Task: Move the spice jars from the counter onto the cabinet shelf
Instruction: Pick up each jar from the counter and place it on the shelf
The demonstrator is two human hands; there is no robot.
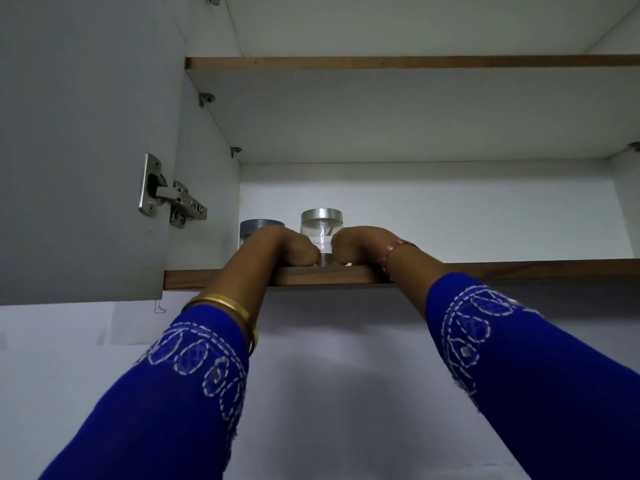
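A clear spice jar (322, 230) with a silver lid and a white label stands on the lower cabinet shelf (519, 268). My left hand (294, 251) and my right hand (349, 247) reach up over the shelf's wooden edge and hold the jar's lower part from either side, fingers curled round it. A second jar (251, 228) with a grey lid stands on the same shelf to the left, partly hidden behind my left wrist.
The open cabinet door (86, 150) with its metal hinge (169, 195) hangs at the left. An upper shelf (415, 62) lies above. The lower shelf extends bare to the right of the jars. A white wall lies below the cabinet.
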